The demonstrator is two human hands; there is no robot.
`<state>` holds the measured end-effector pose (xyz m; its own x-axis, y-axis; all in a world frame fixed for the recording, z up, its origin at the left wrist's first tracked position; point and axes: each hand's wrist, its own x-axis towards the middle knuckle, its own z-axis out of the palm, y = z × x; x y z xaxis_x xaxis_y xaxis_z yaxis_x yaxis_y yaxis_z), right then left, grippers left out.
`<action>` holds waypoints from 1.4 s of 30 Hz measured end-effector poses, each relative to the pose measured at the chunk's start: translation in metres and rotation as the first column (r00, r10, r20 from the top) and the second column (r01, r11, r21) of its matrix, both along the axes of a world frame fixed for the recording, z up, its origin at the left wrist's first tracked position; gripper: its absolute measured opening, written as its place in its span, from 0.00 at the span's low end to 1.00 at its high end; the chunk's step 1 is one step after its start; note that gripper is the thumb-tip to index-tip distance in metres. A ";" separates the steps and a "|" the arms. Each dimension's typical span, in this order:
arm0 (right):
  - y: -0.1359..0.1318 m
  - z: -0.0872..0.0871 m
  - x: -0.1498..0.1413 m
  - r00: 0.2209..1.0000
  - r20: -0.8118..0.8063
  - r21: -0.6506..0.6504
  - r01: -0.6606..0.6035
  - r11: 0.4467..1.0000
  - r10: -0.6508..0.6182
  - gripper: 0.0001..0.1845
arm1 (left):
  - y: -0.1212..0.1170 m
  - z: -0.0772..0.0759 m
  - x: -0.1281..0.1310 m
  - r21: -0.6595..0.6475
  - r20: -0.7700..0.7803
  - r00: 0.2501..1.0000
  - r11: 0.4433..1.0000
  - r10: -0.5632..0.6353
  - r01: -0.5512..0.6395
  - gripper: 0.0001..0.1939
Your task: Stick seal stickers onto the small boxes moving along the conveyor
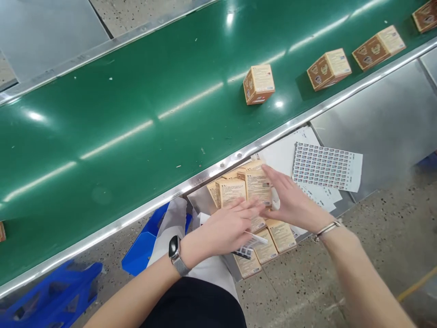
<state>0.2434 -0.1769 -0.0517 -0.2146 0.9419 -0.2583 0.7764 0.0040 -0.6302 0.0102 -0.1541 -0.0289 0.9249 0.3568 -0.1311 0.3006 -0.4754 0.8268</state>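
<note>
the box (pixel 258 187) between the two hands sits on the near side of the green belt (pixel 129 100), close to its metal rim, among other boxes (pixel 282 236) set out farther from the belt. the right hand (pixel 290 198) is at that box's right side, thumb and fingers spread in a wide curve, the fingertip nearer the belt by a top corner; whether they press on the card i cannot tell. the left hand (pixel 230 225) reaches in from the side farther from the belt, fingers stretched out and lying close together over the box's near edge. a strip of labels (pixel 244 252) pokes out beneath it, but whether the fingers pinch it i cannot tell.

the box looks like thin printed card: probably light, fairly stiff along its edges, a little slick, and easy to dent in mid-panel. two opposite side walls, close to the corners, would be the best hold, with a gentle squeeze. the label sheet (pixel 321 166), also on the belt's near side, looks thin and floppy, best taken by its blank margin.
</note>
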 end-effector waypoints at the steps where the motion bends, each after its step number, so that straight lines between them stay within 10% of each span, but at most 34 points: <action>1: 0.006 0.003 0.005 0.989 0.083 -0.012 -0.119 0.993 0.120 0.50 | -0.001 0.006 -0.003 -0.040 0.025 1.000 0.999 0.019 -0.018 0.08; 8: 0.115 0.011 0.016 0.947 0.103 0.027 -0.307 0.951 0.303 0.52 | -0.012 0.035 -0.040 -0.448 0.000 0.970 0.867 0.243 -0.217 0.06; 16: 0.224 -0.051 -0.056 0.960 0.162 -0.098 -0.216 0.972 0.229 0.56 | -0.004 0.025 -0.066 -0.578 -0.349 0.801 0.561 0.487 -0.593 0.04; 21: 0.156 -0.002 -0.064 0.979 -0.043 0.019 -0.199 0.980 0.200 0.32 | 0.003 0.026 -0.068 -0.580 -0.385 0.799 0.552 0.462 -0.599 0.08; 25: 0.066 0.050 -0.078 0.815 -0.416 -0.269 -0.535 0.801 0.405 0.13 | 0.004 0.029 -0.062 -0.567 -0.348 0.817 0.591 0.460 -0.574 0.03; 26: 0.049 0.056 -0.081 0.837 -0.397 -0.252 -0.493 0.833 0.376 0.10 | 0.003 0.030 -0.061 -0.548 -0.336 0.822 0.614 0.459 -0.567 0.03; 33: 0.001 0.057 -0.075 0.929 -0.314 -0.065 -0.225 0.972 0.195 0.09 | 0.003 0.039 -0.054 -0.456 -0.331 0.864 0.737 0.380 -0.499 0.08; 42: -0.040 0.067 -0.086 0.972 0.070 0.353 -0.233 0.906 0.223 0.12 | 0.005 0.043 -0.045 -0.340 -0.388 0.876 0.839 0.285 -0.424 0.09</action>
